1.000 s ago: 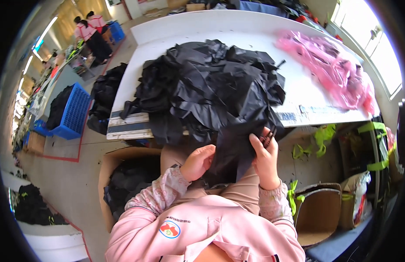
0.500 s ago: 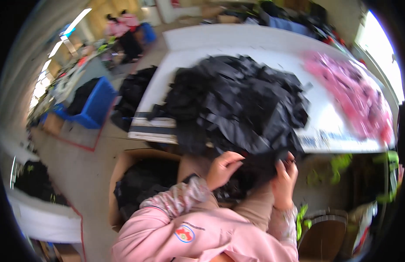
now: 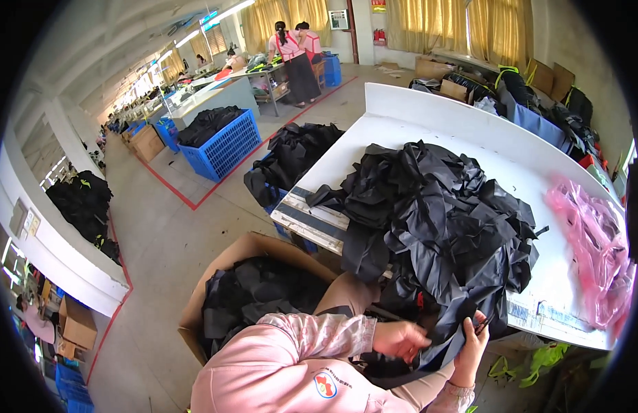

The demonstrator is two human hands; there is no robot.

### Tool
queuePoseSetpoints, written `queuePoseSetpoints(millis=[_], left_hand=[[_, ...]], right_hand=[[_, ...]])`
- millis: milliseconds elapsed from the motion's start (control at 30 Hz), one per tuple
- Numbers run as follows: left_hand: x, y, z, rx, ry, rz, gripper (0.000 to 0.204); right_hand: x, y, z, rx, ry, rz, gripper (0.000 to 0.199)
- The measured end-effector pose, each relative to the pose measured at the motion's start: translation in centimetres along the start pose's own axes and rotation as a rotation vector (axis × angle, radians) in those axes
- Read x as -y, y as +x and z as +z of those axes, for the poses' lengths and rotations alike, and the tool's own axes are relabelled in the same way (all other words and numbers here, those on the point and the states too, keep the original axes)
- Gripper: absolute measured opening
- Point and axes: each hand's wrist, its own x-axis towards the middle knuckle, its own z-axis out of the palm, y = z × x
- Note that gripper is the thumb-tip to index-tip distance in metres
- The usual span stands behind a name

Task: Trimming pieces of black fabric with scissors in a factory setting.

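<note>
Right hand (image 3: 472, 347): closed on a black fabric piece (image 3: 444, 350), thumb and fingers pinching its right side; a small dark object shows at these fingertips, kind too small to tell. Left hand (image 3: 400, 341): just left of the right, blurred, fingers loosely curled toward the cloth; cannot tell whether it grips. Piece spans the gap between the hands, above the lap, on the person's side of the tabletop (image 3: 556, 279). Directly beyond both hands, a black fabric pile (image 3: 436, 206) covers the middle of the tabletop and drapes over its near edge, so that edge is hidden in front of the hands; it shows again to the right of the right hand and, farther off, up-left of the left hand, where the corner is exposed. White surface is visible right of the pile, up to pink plastic sheeting (image 3: 594, 251). A raised rim (image 3: 491, 124) bounds the far side. Left of the left hand, beyond the forearm, an open cardboard box (image 3: 190, 329) holds more black cloth (image 3: 257, 292). Farther left, floor (image 3: 157, 255) opens out. Green strips (image 3: 542, 361) hang right of the right hand, below the edge.
</note>
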Motion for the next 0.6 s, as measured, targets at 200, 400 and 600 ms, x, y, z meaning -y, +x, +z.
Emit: queuePoseSetpoints(millis=[200, 400, 600], left_hand=[[-5.3, -2.8, 1.4, -0.319, 0.365, 0.441, 0.017], [-5.1, -2.1, 0.6, -0.294, 0.501, 0.6, 0.024], [-3.5, -1.3, 0.9, -0.267, 0.543, 0.599, 0.021]], right_hand=[[1.3, -2.2, 2.2, -0.024, -0.211, -0.018, 0.025], [-0.2, -2.7, 4.2, 0.04, -0.476, -0.312, 0.061], [-2.4, -2.6, 2.7, -0.058, -0.441, -0.327, 0.053]])
